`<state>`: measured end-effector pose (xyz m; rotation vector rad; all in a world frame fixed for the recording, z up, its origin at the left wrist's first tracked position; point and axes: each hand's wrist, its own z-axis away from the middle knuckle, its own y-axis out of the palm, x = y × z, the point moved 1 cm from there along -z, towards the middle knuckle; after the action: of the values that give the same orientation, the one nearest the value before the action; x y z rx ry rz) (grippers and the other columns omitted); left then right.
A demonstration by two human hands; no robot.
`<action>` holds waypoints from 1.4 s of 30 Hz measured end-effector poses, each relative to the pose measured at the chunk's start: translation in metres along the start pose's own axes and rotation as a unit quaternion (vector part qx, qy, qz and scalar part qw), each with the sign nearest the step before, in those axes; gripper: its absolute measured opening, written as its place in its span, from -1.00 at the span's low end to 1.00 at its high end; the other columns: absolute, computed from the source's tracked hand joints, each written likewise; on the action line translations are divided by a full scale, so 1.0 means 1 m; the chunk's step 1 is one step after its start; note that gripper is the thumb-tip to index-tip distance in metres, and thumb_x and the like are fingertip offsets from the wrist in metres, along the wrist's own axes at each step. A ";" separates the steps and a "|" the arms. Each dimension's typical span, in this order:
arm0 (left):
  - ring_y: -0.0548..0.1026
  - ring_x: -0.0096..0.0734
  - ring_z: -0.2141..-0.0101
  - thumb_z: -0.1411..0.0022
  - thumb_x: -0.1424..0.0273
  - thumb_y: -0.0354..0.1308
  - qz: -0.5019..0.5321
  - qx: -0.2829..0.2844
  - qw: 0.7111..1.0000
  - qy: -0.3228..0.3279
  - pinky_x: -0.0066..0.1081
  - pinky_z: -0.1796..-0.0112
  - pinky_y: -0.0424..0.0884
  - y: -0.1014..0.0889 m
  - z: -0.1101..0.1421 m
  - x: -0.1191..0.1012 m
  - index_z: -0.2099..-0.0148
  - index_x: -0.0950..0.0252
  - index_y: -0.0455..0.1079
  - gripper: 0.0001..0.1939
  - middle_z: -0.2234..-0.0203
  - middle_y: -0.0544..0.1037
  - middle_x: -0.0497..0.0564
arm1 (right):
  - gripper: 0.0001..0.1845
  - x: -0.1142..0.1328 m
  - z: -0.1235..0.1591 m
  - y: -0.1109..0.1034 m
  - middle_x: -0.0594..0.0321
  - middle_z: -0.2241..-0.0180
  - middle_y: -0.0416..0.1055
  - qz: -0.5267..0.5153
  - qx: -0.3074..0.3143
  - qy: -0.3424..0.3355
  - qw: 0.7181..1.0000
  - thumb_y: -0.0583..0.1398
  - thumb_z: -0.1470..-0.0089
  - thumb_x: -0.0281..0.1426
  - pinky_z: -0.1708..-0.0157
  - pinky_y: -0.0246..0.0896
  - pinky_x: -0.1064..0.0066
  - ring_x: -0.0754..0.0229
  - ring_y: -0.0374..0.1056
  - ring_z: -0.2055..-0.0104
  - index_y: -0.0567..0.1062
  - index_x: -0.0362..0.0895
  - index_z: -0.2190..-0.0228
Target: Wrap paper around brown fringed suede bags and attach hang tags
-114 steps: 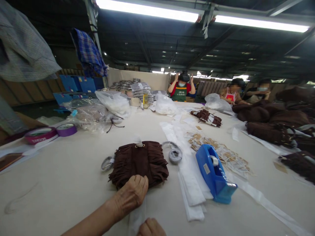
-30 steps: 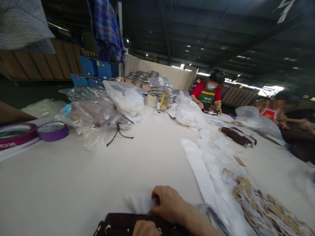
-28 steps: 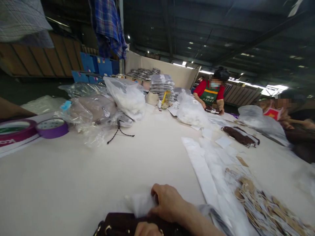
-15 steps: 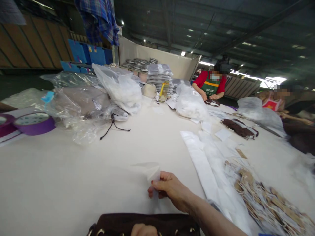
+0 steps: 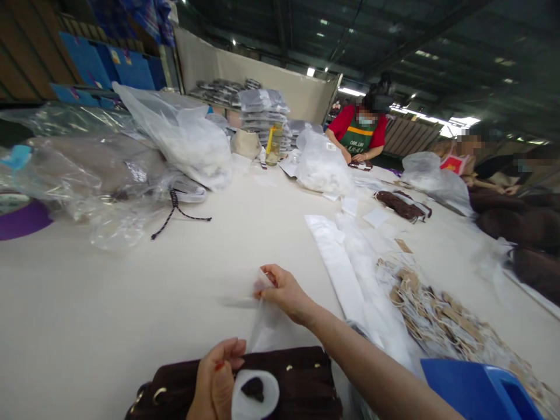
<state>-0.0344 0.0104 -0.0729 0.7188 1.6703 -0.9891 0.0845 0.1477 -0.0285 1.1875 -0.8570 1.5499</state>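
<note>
A dark brown fabric item with gold metal eyelets point(image 5: 301, 388) lies at the near edge of the table. My left hand point(image 5: 216, 376) rests over it, fingers curled and the thumb bent in. Against that hand is a white curled piece of thin sheet point(image 5: 273, 388), looped round something dark. Farther out, my right hand point(image 5: 280, 291) pinches a thin translucent sheet point(image 5: 265, 326) between thumb and fingers. The sheet hangs down toward the brown item, and its far end is smeared by motion. Whether the two white pieces are joined, I cannot tell.
Clear plastic bags point(image 5: 109, 169) and purple tape point(image 5: 26, 219) are at left. Folded white sheets point(image 5: 336, 262) and a heap of corded tags point(image 5: 455, 321) lie at right, near a blue bin point(image 5: 476, 385). A co-worker point(image 5: 361, 134) stands across the table.
My right hand has moved away and slightly left, pulling the sheet upward. My left hand has come further into view, with the white curled piece now beside it. The view has shifted right.
</note>
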 end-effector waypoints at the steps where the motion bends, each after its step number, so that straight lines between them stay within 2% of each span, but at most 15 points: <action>1: 0.50 -0.37 0.47 -0.28 0.18 -0.15 -0.020 -0.018 1.000 -0.007 -0.46 0.53 0.42 0.001 0.000 -0.008 0.12 0.28 0.33 -0.65 0.40 0.54 0.03 | -0.61 -0.003 -0.004 -0.002 0.41 0.48 0.34 0.006 -0.022 -0.001 1.000 0.18 0.31 -0.55 0.38 0.19 0.46 0.32 0.28 0.43 0.33 -0.12 0.30; 4: 0.51 -0.35 0.35 -0.30 0.24 -0.17 -0.106 -0.030 0.994 0.027 -0.44 0.39 0.45 0.005 -0.004 -0.025 0.07 0.27 0.28 -0.69 0.33 0.52 0.03 | -0.51 0.000 -0.008 -0.009 0.26 0.29 0.33 0.044 -0.095 -0.001 0.994 0.15 0.22 -0.56 0.25 0.22 0.36 0.27 0.32 0.30 0.27 -0.13 0.15; 7: 0.49 -0.33 0.27 -0.30 0.33 -0.21 -0.177 0.008 0.976 0.125 -0.41 0.28 0.44 0.007 -0.010 -0.027 0.05 0.30 0.24 -0.70 0.28 0.48 0.08 | -0.57 0.014 0.012 -0.016 0.16 0.16 0.29 0.124 -0.160 -0.032 0.979 0.13 0.11 -0.54 0.14 0.15 0.30 0.20 0.27 0.16 0.28 -0.14 0.12; 9: 0.49 -0.34 0.26 -0.29 0.39 -0.22 -0.207 0.026 0.963 0.170 -0.43 0.28 0.44 0.007 -0.013 -0.023 0.02 0.33 0.22 -0.71 0.26 0.47 0.10 | -0.68 0.022 0.039 -0.013 0.16 0.22 0.35 0.257 -0.139 -0.075 0.953 0.09 -0.01 -0.50 0.14 0.13 0.29 0.18 0.29 0.18 0.32 -0.14 0.14; 12: 0.49 -0.36 0.28 -0.30 0.43 -0.24 -0.226 0.016 0.952 0.206 -0.45 0.29 0.43 0.007 -0.014 -0.021 0.03 0.37 0.21 -0.71 0.27 0.47 0.12 | -0.79 0.019 0.082 0.000 0.16 0.34 0.44 0.474 -0.065 -0.093 0.873 0.03 -0.13 -0.44 0.20 0.13 0.28 0.13 0.35 0.26 0.39 -0.14 0.21; 14: 0.48 -0.37 0.31 -0.31 0.44 -0.26 -0.233 -0.002 0.945 0.228 -0.44 0.31 0.42 0.007 -0.012 -0.025 0.05 0.38 0.21 -0.71 0.31 0.47 0.11 | -0.81 0.008 0.101 0.006 0.15 0.36 0.46 0.525 -0.046 -0.080 0.846 0.02 -0.16 -0.40 0.22 0.12 0.29 0.11 0.37 0.28 0.42 -0.14 0.29; 18: 0.43 -0.32 0.31 -0.31 0.48 -0.22 -0.263 -0.025 0.914 0.309 -0.35 0.26 0.34 0.004 -0.012 -0.036 0.04 0.39 0.23 -0.73 0.31 0.46 0.12 | -0.75 -0.014 0.110 0.000 0.21 0.43 0.48 0.487 -0.034 -0.076 0.869 0.01 -0.18 -0.27 0.35 0.11 0.42 0.19 0.37 0.38 0.43 -0.12 0.30; 22: 0.41 -0.29 0.32 -0.28 0.51 -0.17 -0.287 -0.018 0.885 0.365 -0.28 0.22 0.26 0.001 -0.014 -0.039 0.08 0.41 0.25 -0.77 0.35 0.47 0.13 | -0.74 -0.025 0.109 -0.017 0.19 0.47 0.46 0.509 -0.042 -0.101 0.854 -0.02 -0.19 -0.33 0.41 0.07 0.46 0.23 0.35 0.42 0.42 -0.16 0.35; 26: 0.41 -0.30 0.26 -0.27 0.54 -0.18 -0.251 -0.015 0.892 0.375 -0.30 0.18 0.26 0.000 -0.014 -0.040 0.11 0.40 0.27 -0.76 0.32 0.47 0.15 | -0.74 -0.028 0.113 -0.022 0.19 0.46 0.45 0.514 -0.040 -0.129 0.847 -0.05 -0.20 -0.36 0.39 0.10 0.46 0.22 0.36 0.41 0.39 -0.16 0.32; 29: 0.43 -0.34 0.32 -0.26 0.51 -0.13 -0.254 0.028 0.900 0.354 -0.32 0.21 0.26 0.000 -0.014 -0.042 0.13 0.41 0.30 -0.78 0.35 0.50 0.10 | -0.77 -0.031 0.112 -0.020 0.17 0.51 0.45 0.619 -0.032 -0.107 0.778 -0.04 -0.19 -0.39 0.40 0.08 0.41 0.16 0.37 0.44 0.39 -0.16 0.35; 31: 0.43 -0.35 0.36 -0.25 0.50 -0.14 -0.258 0.073 0.912 0.310 -0.32 0.23 0.27 -0.001 -0.015 -0.042 0.15 0.38 0.32 -0.77 0.38 0.51 0.05 | -0.77 -0.033 0.110 -0.018 0.17 0.50 0.46 0.652 -0.018 -0.096 0.752 -0.04 -0.20 -0.40 0.41 0.07 0.42 0.17 0.38 0.45 0.38 -0.16 0.35; 34: 0.43 -0.32 0.28 -0.16 0.50 -0.15 -0.208 0.152 0.938 0.233 -0.33 0.25 0.31 -0.005 -0.018 -0.042 0.12 0.31 0.32 -0.71 0.31 0.51 0.02 | -0.76 -0.035 0.109 -0.017 0.18 0.49 0.47 0.650 -0.025 -0.087 0.755 -0.04 -0.22 -0.34 0.42 0.07 0.44 0.18 0.39 0.44 0.38 -0.15 0.32; 37: 0.42 -0.26 0.23 -0.10 0.42 -0.09 -0.175 0.251 0.932 0.192 -0.29 0.23 0.33 -0.004 -0.018 -0.041 0.12 0.29 0.30 -0.71 0.28 0.50 0.04 | -0.74 -0.035 0.109 -0.022 0.20 0.48 0.48 0.625 -0.051 -0.093 0.774 -0.04 -0.22 -0.30 0.41 0.10 0.44 0.17 0.40 0.42 0.38 -0.14 0.24; 39: 0.43 -0.20 0.23 -0.12 0.33 -0.04 -0.205 0.270 0.922 0.188 -0.21 0.17 0.30 0.000 -0.017 -0.039 0.13 0.31 0.28 -0.73 0.29 0.49 0.09 | -0.75 -0.032 0.109 -0.024 0.21 0.46 0.48 0.613 -0.063 -0.105 0.781 -0.01 -0.21 -0.30 0.39 0.14 0.43 0.16 0.41 0.40 0.38 -0.13 0.20; 42: 0.42 -0.15 0.19 -0.17 0.26 0.00 -0.269 0.249 0.912 0.186 -0.15 0.11 0.24 0.008 -0.014 -0.037 0.08 0.36 0.21 -0.67 0.27 0.48 0.13 | -0.77 -0.020 0.116 -0.015 0.13 0.37 0.47 0.611 -0.094 -0.117 0.777 0.03 -0.17 -0.39 0.27 0.20 0.33 0.11 0.39 0.30 0.38 -0.18 0.16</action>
<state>-0.0232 0.0265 -0.0379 0.8304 2.0246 -1.8066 0.1331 0.0397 -0.0157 0.6078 -2.1723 2.2098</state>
